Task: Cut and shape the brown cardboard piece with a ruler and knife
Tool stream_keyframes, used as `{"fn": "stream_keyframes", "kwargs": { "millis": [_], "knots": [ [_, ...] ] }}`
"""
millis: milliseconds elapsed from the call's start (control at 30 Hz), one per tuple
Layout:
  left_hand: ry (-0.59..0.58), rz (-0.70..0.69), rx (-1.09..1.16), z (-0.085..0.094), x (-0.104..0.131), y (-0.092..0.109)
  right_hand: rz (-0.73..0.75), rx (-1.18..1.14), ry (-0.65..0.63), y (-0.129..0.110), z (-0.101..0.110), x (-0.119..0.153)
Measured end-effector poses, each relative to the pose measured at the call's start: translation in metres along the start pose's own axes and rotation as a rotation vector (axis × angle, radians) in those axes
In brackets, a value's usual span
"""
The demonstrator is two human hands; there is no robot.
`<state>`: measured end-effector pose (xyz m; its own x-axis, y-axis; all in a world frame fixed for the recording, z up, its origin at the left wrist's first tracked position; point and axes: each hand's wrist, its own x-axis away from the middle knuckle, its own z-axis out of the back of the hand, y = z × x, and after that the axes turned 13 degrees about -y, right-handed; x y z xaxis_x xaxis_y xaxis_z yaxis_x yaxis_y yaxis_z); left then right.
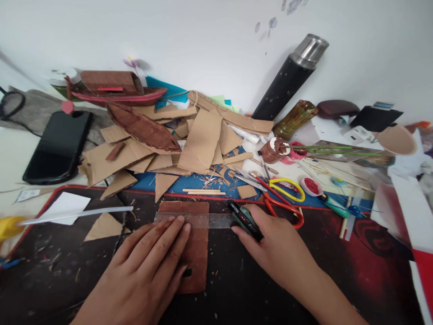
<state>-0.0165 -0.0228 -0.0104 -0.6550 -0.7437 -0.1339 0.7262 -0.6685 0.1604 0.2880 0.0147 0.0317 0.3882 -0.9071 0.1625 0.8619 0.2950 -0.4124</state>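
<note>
A brown painted cardboard piece [198,257] lies on the black mat, with a small dark slot near its lower end. Across its upper part lies a clear ruler [218,220]. My left hand [149,266] rests flat over the ruler and the left side of the cardboard, fingers stretched out. To the right of the cardboard, my right hand [270,243] is wrapped round a dark green and black cutter [244,220], held at the ruler's right end. Whether the cutter's blade is out cannot be seen.
Cardboard scraps [199,140] pile up behind the mat [250,289]. Scissors with yellow handles [287,188] and red-handled ones lie right of centre. A phone [57,146], model boat [115,90], black thermos [287,81], paint pots and a glue gun nozzle-like white stick [81,214] surround the workspace.
</note>
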Motion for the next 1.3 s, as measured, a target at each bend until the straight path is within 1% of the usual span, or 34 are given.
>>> {"fn": "stream_keyframes", "kwargs": {
  "millis": [300,500,800,1133,1300],
  "knots": [
    [0.02,0.014,-0.004,-0.0002,-0.0018,0.0017,0.003,-0.019,0.002,0.0025,-0.0024,0.0007],
    [0.008,0.012,-0.01,-0.0006,-0.0013,0.0012,-0.013,-0.016,-0.007,0.0008,-0.0029,0.0008],
    [0.038,0.024,0.035,0.0014,-0.0049,0.0019,-0.008,-0.034,0.0,0.004,-0.0021,0.0001],
    [0.008,0.008,0.014,0.0003,-0.0024,0.0012,-0.038,-0.037,-0.03,0.0036,-0.0018,0.0001],
    [0.001,0.006,0.012,-0.0002,-0.0017,0.0009,-0.025,-0.045,-0.03,0.0039,-0.0011,-0.0004]
  ]
}}
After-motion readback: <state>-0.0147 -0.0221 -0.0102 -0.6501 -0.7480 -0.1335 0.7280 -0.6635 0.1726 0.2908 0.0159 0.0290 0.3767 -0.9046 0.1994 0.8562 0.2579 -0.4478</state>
